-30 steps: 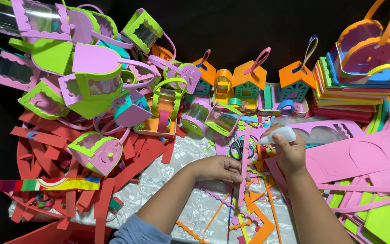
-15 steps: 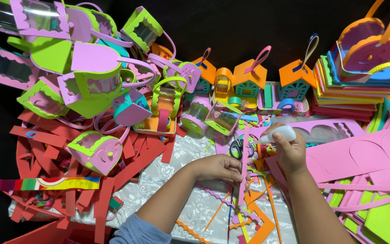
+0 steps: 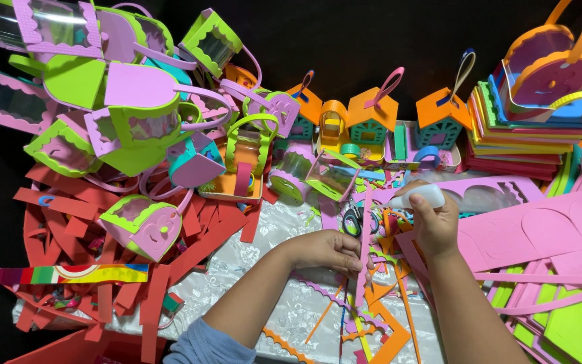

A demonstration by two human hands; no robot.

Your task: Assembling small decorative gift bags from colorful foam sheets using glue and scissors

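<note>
Left hand [image 3: 328, 251] pinches pink foam strip [image 3: 364, 236] near its lower end, above the table centre; right hand [image 3: 434, 226] grips white glue bottle [image 3: 420, 197]. Strip probably light, floppy; support mid-length.

Both forearms come up from the lower edge of the view and angle toward each other. The left arm wears a blue-grey sleeve pushed up near the elbow, the forearm bare, slanting up to the right. The left hand [image 3: 325, 251] lies palm down, fingers curled together in a pinch with the fingertips pointing right. The right arm is bare and rises steeply, leaning left. The right hand [image 3: 434, 226] sits slightly higher than the left, closed in a loose fist, knuckles toward the camera, thumb on its left side. The two hands are near each other but apart.
</note>
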